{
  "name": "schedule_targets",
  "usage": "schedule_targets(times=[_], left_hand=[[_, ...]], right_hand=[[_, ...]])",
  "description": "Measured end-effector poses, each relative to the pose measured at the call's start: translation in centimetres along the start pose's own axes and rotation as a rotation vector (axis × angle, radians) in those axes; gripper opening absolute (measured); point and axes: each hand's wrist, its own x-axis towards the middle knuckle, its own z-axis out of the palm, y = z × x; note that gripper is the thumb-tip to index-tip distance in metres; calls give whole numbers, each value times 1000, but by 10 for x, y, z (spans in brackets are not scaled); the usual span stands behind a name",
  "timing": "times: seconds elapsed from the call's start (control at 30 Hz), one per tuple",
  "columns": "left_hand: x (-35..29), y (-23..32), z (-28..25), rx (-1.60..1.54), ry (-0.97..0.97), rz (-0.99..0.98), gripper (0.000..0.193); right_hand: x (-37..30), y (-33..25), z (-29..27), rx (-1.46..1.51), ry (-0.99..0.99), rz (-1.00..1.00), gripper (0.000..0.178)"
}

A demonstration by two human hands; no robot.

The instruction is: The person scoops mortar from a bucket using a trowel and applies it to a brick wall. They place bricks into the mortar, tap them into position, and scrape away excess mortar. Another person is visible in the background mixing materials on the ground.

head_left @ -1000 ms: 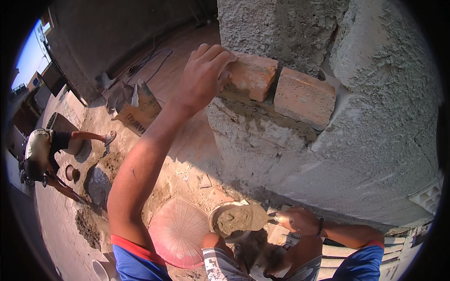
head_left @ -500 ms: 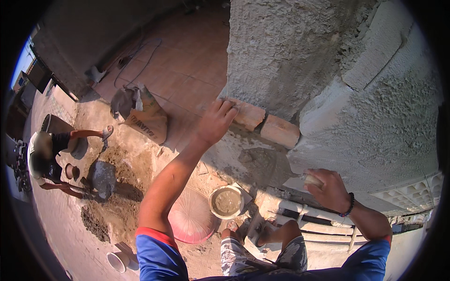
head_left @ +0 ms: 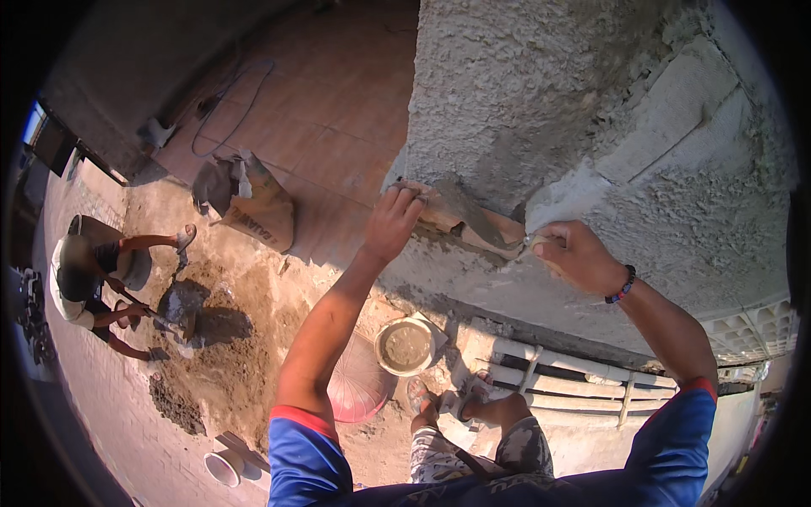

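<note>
Two orange bricks lie end to end on a ledge at the foot of a rough grey plastered wall [head_left: 507,93]. My left hand [head_left: 394,223] has its fingers curled on the outer end of the left brick [head_left: 438,223]. In my right hand [head_left: 583,258] is a trowel [head_left: 471,216], gripped by its pale handle. Its grey, mortar-smeared blade lies tilted across the bricks and hides part of them. The right brick [head_left: 508,226] shows behind the blade.
A bucket of wet mortar [head_left: 405,346] stands near my feet, beside a pink dome-shaped object [head_left: 359,380]. A torn sack [head_left: 258,211] stands by the tiled floor [head_left: 338,160]. At left, a person [head_left: 80,279] bends over a mortar heap. White rails [head_left: 583,389] run at lower right.
My right hand has brought the trowel up and forward from low beside the wall onto the bricks. My left hand stays at the brick's end. The person at left has shifted posture.
</note>
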Motion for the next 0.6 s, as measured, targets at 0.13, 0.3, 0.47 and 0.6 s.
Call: schedule_targets(times=[0.13, 0.3, 0.47, 0.6], left_hand=[[-2, -3, 3, 24, 1, -3, 22], [-3, -2, 5, 20, 10, -4, 23], [-2, -3, 6, 22, 32, -2, 22], [-5, -4, 8, 3, -14, -30, 22]], right_hand=[[5, -4, 0, 186, -47, 75, 28], [0, 8, 9, 286, -37, 172, 27], [-10, 29, 21, 417, -40, 157, 27], [-23, 26, 35, 514, 46, 238, 29]])
